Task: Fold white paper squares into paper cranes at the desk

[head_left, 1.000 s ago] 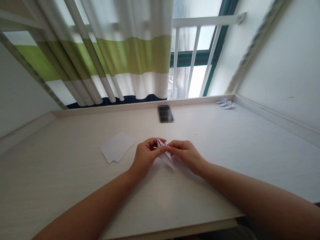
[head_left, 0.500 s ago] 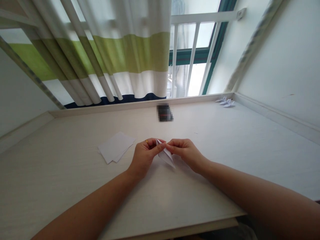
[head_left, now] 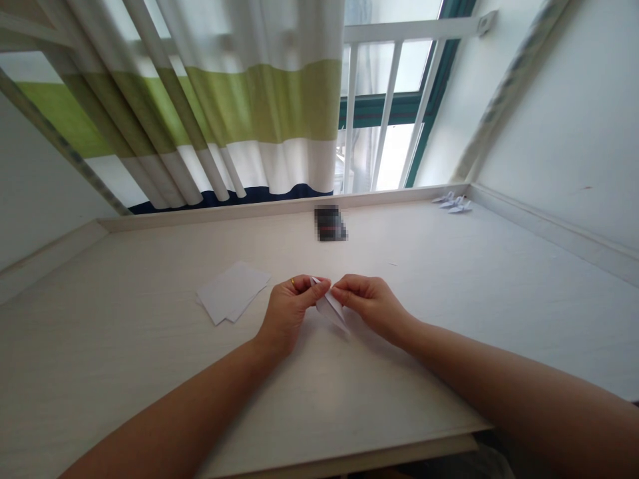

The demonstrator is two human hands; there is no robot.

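A small folded white paper piece point(head_left: 330, 310) with a pointed lower tip is held just above the pale wooden table point(head_left: 150, 372). My left hand point(head_left: 289, 313), with a gold ring on one finger, pinches its upper left edge. From the right, my right hand point(head_left: 367, 303) pinches the same upper end with curled fingers. Both hands meet at the paper's top, near the middle of the table.
A small stack of white paper sheets point(head_left: 230, 291) lies left of my hands. A dark blurred object point(head_left: 329, 223) sits near the table's far edge. Folded paper figures point(head_left: 453, 201) rest in the far right corner. A striped curtain point(head_left: 224, 106) and window bars point(head_left: 384, 113) stand behind.
My fingertips have closed in over the paper's top point, hiding more of it, and the paper sits slightly lower. Both arms stay in place.
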